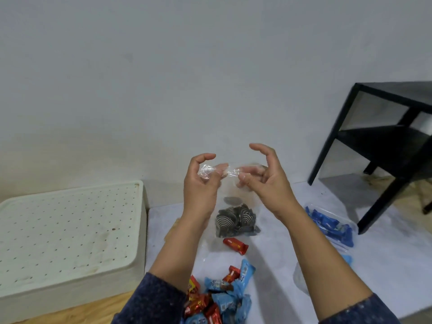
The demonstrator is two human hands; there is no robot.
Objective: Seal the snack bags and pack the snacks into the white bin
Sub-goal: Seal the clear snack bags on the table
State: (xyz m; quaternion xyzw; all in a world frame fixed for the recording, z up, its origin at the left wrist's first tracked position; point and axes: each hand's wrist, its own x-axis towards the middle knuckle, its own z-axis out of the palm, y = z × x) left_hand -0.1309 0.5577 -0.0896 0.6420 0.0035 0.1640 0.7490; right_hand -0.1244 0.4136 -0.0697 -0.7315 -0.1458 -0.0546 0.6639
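Note:
A clear plastic snack bag (pixel 236 222) hangs in the air in front of me, with dark striped cookies in its bottom. My left hand (pixel 201 183) and my right hand (pixel 264 176) each pinch the bag's top edge, side by side. Below the bag, a single red wrapped candy (pixel 235 245) lies on the white sheet. A pile of red and light-blue wrapped snacks (pixel 219 298) sits near my left forearm. The white bin (pixel 70 235) stands at the left with a perforated lid on it.
A clear bag of blue-wrapped snacks (pixel 332 225) lies to the right on the white sheet (pixel 268 272). Another clear bag (pixel 300 280) is partly hidden behind my right forearm. A black side table (pixel 383 146) stands at the right, against the wall.

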